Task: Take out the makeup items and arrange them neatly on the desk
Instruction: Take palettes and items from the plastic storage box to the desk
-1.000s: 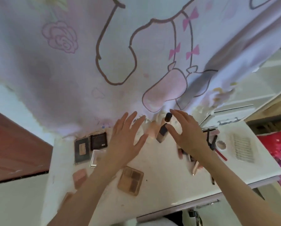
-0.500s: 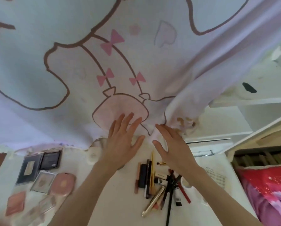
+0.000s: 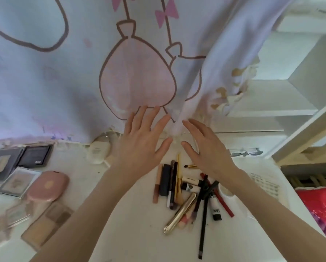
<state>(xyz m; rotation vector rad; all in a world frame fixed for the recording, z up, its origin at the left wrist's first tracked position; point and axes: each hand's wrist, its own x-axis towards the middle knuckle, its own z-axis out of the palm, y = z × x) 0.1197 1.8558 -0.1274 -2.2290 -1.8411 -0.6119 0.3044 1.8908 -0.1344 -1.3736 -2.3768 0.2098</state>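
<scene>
Apparently empty, spread: left hand [image 3: 141, 140], right hand [image 3: 205, 148].

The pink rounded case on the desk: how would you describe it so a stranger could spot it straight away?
Start at the white desk and look to its left side, where flat palettes lie in a group. Among them, left of the person's left forearm, lies the pink compact. Its neighbours are square-cornered and dark, clear or tan; it alone is pink, with rounded corners and a pale round spot on its lid.

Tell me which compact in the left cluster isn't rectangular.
The pink compact: a rounded oval case with a pale spot on its lid. The dark palettes behind it and the tan eyeshadow palette in front are flat, square-cornered rectangles.
</scene>
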